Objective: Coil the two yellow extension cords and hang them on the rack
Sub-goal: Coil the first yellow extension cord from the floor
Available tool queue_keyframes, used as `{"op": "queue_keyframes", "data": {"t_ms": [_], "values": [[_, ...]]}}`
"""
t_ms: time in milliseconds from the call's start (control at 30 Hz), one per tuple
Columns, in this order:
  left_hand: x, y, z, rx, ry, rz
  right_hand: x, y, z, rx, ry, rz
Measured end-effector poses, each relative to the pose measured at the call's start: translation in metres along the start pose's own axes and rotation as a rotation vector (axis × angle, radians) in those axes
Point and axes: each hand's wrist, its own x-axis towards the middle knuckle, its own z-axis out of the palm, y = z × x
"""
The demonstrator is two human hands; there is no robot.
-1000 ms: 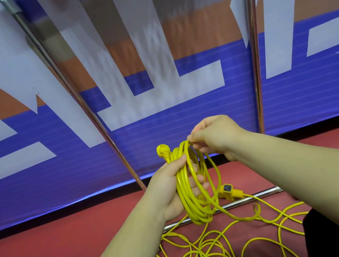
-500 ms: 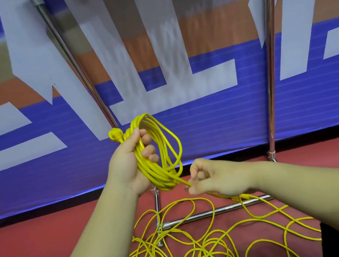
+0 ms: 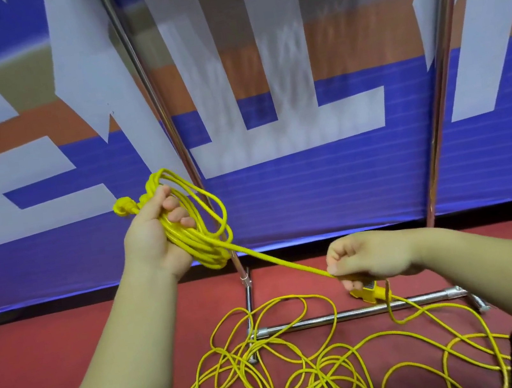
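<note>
1. Head view: the coiled cord [image 3: 202, 235], left of centre, is gripped by the left hand [image 3: 151, 240]; its taut tail is pinched by the right hand [image 3: 371, 256].
2. Loops may be pulled loose by overtension; the loose cord [image 3: 309, 370], bottom centre, may be snagged on the rack [image 3: 351, 315].

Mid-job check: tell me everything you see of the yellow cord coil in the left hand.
The yellow plastic-sheathed cord coil is several loose oval loops bunched together, gripped by the left hand with fingers curled through the loops, held in the air before the blue banner. Its yellow plug sticks out above the hand. One straight strand runs taut down and right from the coil to the right hand, which pinches it just above a yellow socket block.
</note>
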Motion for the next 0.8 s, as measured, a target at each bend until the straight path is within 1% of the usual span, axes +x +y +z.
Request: {"op": "queue_keyframes", "data": {"t_ms": [67, 100, 167, 267, 333, 400, 500, 633, 733, 800], "values": [[0.001, -0.005, -0.004, 0.143, 0.011, -0.044, 0.000, 0.001, -0.003, -0.026, 0.066, 0.001], [0.002, -0.009, -0.004, 0.212, 0.006, -0.067, 0.000, 0.000, -0.004, -0.048, 0.128, 0.003], [0.000, -0.017, -0.004, 0.330, -0.027, -0.094, -0.002, -0.003, -0.007, -0.107, 0.287, 0.008], [-0.009, -0.032, 0.006, 0.574, -0.088, -0.063, -0.004, -0.011, -0.013, -0.162, 0.513, 0.016], [-0.018, -0.046, 0.016, 0.690, -0.135, -0.052, -0.006, -0.016, -0.015, -0.146, 0.625, 0.026], [-0.025, -0.060, 0.024, 0.743, -0.175, -0.066, -0.009, -0.018, -0.016, -0.065, 0.697, 0.026], [-0.033, -0.082, 0.031, 0.807, -0.212, -0.109, -0.013, -0.023, -0.018, 0.052, 0.695, -0.006], [-0.033, -0.104, 0.030, 0.915, -0.235, -0.109, -0.022, -0.032, -0.024, 0.080, 0.587, -0.064], [-0.030, -0.112, 0.031, 0.904, -0.187, -0.076, -0.031, -0.037, -0.029, 0.066, 0.512, -0.103], [-0.028, -0.114, 0.033, 0.868, -0.174, -0.055, -0.036, -0.040, -0.031, 0.060, 0.496, -0.127]]}}
